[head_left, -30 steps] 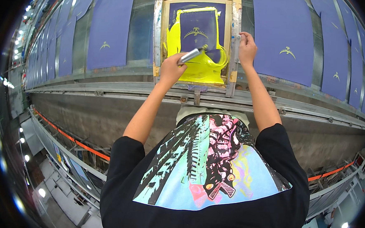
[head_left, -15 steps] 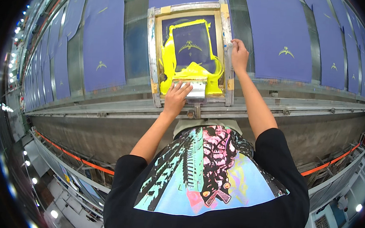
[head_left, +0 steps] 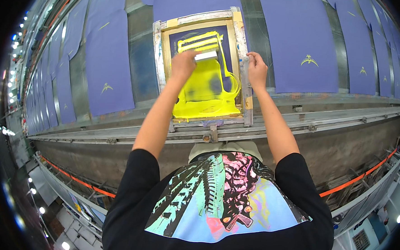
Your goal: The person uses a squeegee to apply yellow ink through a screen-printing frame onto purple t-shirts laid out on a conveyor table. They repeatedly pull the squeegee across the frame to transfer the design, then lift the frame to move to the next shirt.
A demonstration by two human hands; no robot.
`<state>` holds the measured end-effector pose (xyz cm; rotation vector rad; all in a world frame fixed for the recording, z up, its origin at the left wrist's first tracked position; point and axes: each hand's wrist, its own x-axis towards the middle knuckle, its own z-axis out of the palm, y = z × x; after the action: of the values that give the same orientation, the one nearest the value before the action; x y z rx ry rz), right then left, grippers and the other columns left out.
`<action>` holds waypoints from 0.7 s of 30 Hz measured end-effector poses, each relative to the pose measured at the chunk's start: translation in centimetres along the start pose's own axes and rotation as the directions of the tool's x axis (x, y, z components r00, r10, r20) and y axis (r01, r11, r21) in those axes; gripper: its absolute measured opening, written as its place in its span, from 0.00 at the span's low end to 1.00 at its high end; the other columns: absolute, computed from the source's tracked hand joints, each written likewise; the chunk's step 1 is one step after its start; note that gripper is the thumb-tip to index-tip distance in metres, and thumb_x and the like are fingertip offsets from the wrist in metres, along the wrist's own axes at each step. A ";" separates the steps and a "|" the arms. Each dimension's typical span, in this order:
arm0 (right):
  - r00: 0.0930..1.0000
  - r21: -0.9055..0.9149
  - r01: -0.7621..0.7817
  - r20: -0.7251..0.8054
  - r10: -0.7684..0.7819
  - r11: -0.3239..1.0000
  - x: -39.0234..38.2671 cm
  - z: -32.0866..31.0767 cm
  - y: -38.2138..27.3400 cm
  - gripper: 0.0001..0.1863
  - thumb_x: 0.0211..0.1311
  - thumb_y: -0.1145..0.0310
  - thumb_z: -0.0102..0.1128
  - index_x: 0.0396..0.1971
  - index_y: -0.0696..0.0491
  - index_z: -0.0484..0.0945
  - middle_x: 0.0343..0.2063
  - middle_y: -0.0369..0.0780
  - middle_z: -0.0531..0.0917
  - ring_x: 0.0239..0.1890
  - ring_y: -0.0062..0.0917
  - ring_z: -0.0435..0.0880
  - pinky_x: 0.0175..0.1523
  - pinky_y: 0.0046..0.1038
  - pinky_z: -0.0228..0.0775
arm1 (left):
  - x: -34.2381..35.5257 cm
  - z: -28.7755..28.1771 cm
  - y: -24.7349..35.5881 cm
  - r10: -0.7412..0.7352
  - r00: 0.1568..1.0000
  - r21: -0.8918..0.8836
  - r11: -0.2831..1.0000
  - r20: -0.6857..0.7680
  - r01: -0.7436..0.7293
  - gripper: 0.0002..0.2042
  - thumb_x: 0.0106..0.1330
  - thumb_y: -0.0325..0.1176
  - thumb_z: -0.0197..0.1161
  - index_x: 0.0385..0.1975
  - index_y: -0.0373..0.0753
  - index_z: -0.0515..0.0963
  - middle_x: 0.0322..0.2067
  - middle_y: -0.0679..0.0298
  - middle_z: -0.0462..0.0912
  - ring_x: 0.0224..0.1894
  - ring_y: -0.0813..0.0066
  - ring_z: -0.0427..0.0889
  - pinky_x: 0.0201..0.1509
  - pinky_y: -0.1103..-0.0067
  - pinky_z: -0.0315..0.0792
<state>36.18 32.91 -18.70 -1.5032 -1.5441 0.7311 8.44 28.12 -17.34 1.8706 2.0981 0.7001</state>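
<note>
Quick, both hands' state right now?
Left hand: closed, holding the squeegee.
Right hand: partly curled at the frame's right edge; whether it grips cannot be told.

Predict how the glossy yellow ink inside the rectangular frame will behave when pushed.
The glossy yellow ink will probably creep thickly, since its edges form ridges. It likely smears easily, given the streaky film below the flat silver squeegee.

Stretching sideways as a long grey desk [head_left: 141, 76], carrying purple sheets [head_left: 299, 44] in a row with grey strips between, small yellow motifs [head_left: 308, 61] on several, a rectangular screen frame [head_left: 240, 36] over the middle sheet [head_left: 197, 1]
</note>
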 end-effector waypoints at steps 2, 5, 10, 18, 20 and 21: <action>0.998 -0.032 -0.049 0.043 0.050 0.998 -0.3 -0.3 0.3 0.10 0.74 0.65 0.56 0.43 0.54 0.83 0.18 0.38 0.74 0.20 0.21 0.69 0.29 0.30 0.63 | -5.4 1.7 -0.1 0.064 0.998 -0.014 0.998 -0.003 -0.064 0.20 0.58 0.22 0.61 0.47 0.53 0.88 0.42 0.58 0.88 0.43 0.55 0.87 0.46 0.65 0.81; 0.995 -0.065 -0.078 0.057 0.082 0.995 -0.8 -0.6 0.7 0.10 0.74 0.64 0.56 0.43 0.53 0.84 0.19 0.43 0.77 0.21 0.32 0.76 0.31 0.35 0.67 | -11.6 2.3 1.6 0.212 0.965 -0.061 0.973 -0.153 -0.223 0.20 0.51 0.16 0.63 0.40 0.49 0.89 0.42 0.65 0.90 0.44 0.64 0.88 0.50 0.70 0.81; 1.000 -0.015 -0.015 0.005 0.015 1.000 -0.8 0.4 1.0 0.10 0.74 0.64 0.56 0.43 0.52 0.84 0.21 0.48 0.80 0.23 0.38 0.81 0.32 0.38 0.69 | -5.5 0.5 -0.1 -0.045 0.998 -0.108 0.993 0.037 0.048 0.21 0.56 0.23 0.63 0.48 0.51 0.87 0.40 0.57 0.89 0.42 0.54 0.87 0.47 0.65 0.81; 0.999 0.013 -0.015 0.048 0.015 1.000 -2.3 1.9 0.3 0.10 0.73 0.65 0.57 0.43 0.54 0.84 0.22 0.43 0.81 0.23 0.28 0.76 0.32 0.33 0.67 | 6.0 -1.8 -4.0 -0.028 0.995 0.057 0.998 0.096 0.022 0.19 0.52 0.29 0.69 0.45 0.51 0.89 0.31 0.53 0.88 0.37 0.52 0.87 0.43 0.65 0.80; 0.999 0.015 -0.014 0.052 0.013 1.000 -1.2 1.5 -0.2 0.10 0.73 0.66 0.56 0.42 0.53 0.84 0.22 0.50 0.81 0.25 0.40 0.82 0.34 0.38 0.70 | 4.5 -0.6 -3.7 -0.001 0.997 0.104 0.995 0.080 -0.007 0.18 0.53 0.29 0.69 0.45 0.54 0.89 0.35 0.55 0.88 0.39 0.53 0.87 0.46 0.65 0.81; 0.999 0.010 0.001 0.037 -0.001 1.000 -1.0 1.4 -0.1 0.10 0.73 0.66 0.56 0.42 0.53 0.84 0.22 0.49 0.80 0.24 0.39 0.81 0.33 0.38 0.69 | 2.9 0.5 -3.5 -0.004 0.998 0.064 0.998 0.068 -0.001 0.18 0.54 0.27 0.68 0.45 0.54 0.89 0.36 0.56 0.89 0.40 0.53 0.87 0.46 0.64 0.81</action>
<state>34.87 32.11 -19.45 -1.4893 -1.5666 0.7687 5.23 30.81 -19.15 1.8975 2.1022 0.5669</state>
